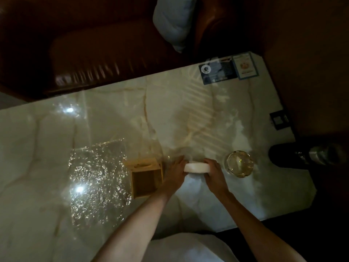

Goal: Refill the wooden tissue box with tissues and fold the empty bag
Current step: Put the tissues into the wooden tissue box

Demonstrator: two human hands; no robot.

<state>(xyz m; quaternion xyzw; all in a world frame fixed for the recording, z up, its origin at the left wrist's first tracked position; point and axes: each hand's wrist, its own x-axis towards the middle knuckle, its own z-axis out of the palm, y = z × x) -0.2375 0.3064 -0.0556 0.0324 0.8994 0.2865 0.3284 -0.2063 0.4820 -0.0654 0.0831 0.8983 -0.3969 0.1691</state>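
A white stack of tissues (196, 167) is held just above the marble table (113, 114), pressed between my two hands. My left hand (174, 175) grips its left end and my right hand (214, 173) grips its right end. Just left of my left hand lies the wooden tissue box (144, 177) on its side, its open square bottom facing me and the slotted face turned up. The empty clear plastic bag (98, 180) lies flat and crinkled on the table to the left of the box, partly under it.
A glass ashtray (239, 163) stands right of my right hand. Printed cards (228, 69) lie at the table's far right corner. A brown leather sofa (85, 53) with a pale pillow (173, 21) runs beyond the table. A dark object (309, 156) sits past the right edge.
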